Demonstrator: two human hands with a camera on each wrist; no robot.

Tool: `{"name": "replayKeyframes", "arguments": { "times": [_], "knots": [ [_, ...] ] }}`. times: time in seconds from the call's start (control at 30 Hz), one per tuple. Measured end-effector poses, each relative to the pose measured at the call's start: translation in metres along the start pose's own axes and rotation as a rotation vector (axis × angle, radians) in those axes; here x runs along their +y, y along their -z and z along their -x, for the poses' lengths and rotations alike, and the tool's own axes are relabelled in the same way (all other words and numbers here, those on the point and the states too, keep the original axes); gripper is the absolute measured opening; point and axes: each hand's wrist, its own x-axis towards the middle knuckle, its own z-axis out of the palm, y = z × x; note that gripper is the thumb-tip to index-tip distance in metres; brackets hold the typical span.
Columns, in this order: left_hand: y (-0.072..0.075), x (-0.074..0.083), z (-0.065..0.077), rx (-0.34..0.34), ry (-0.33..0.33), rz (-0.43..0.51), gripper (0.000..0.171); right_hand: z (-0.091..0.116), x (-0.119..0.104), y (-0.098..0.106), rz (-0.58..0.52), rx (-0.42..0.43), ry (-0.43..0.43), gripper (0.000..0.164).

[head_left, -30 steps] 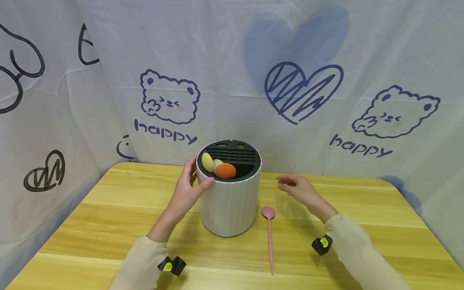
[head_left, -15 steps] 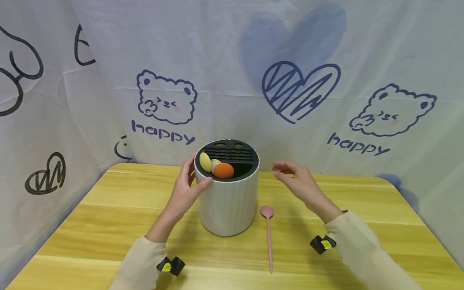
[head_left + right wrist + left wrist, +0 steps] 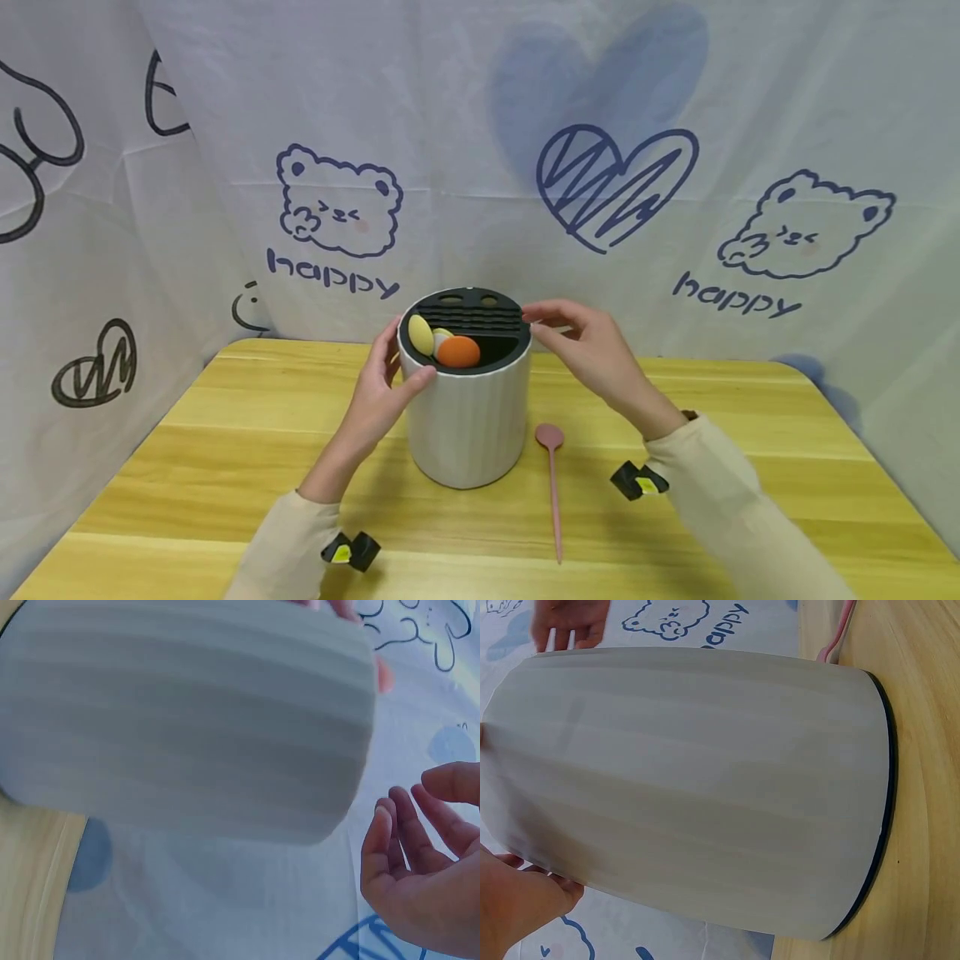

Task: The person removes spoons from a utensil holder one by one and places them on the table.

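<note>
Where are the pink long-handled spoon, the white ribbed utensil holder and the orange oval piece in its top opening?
Pink long-handled spoon (image 3: 554,492): head view, middle of the handle.
White ribbed utensil holder (image 3: 467,429): head view, front wall.
Orange oval piece (image 3: 458,352): head view, its rounded face.

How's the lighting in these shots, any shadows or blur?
Head view: soft light, faint shadows on the table; left wrist view: the bin darkens near the left hand; right wrist view: bluish tint, bin dim, its ribs looking slightly soft.
</note>
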Motion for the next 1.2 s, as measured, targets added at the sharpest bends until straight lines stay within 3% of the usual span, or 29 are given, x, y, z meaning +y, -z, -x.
{"name": "replayKeyframes", "arguments": {
  "times": [0.47,1.2],
  "knots": [
    [0.003,0.000,-0.001,0.002,-0.005,-0.004,0.078,-0.017,-0.034,-0.007,-0.023,-0.198,-0.049,0.030],
    [-0.001,-0.001,0.001,-0.010,0.002,0.003,0.076,-0.025,-0.034,-0.030,-0.192,-0.212,-0.174,0.033]
  ]
}}
